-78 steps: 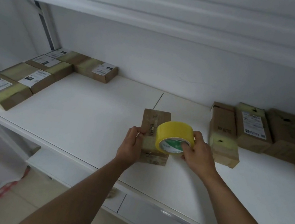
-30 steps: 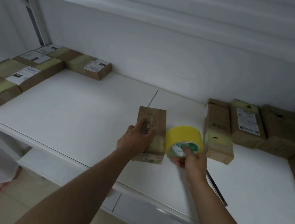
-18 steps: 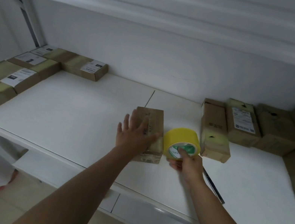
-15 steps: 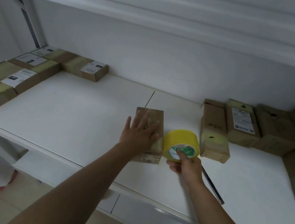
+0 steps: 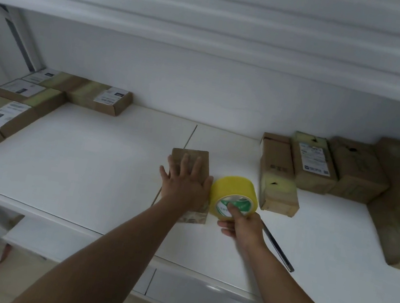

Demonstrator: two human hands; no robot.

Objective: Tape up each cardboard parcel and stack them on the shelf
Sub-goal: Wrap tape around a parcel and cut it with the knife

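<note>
While my left hand point(image 5: 184, 186) lies flat with fingers straight and spread on top of the small cardboard parcel point(image 5: 193, 158), my right hand point(image 5: 240, 225) grips the roll of yellow tape point(image 5: 233, 192), thumb hooked into its core. Parcel sits mid-shelf on the white shelf board point(image 5: 85, 158), long axis running away from me toward the back wall, near end facing me. Tape roll stands on edge just right of the parcel, touching or nearly touching it; open core faces me, green-and-white label inside. Thin dark rod-like tool point(image 5: 278, 248) lies on the board behind my right wrist, angled toward the front right; what it is I cannot tell.

Left end of shelf: a row of flat labelled parcels point(image 5: 14, 108), taped yellow-green, laid in an L along the side and back. Right end: a cluster of brown parcels point(image 5: 324, 168), side by side, long axes mostly front to back, the nearest one point(image 5: 279, 181) with a yellow-taped front end. Whether any parcel holds anything cannot be seen.
</note>
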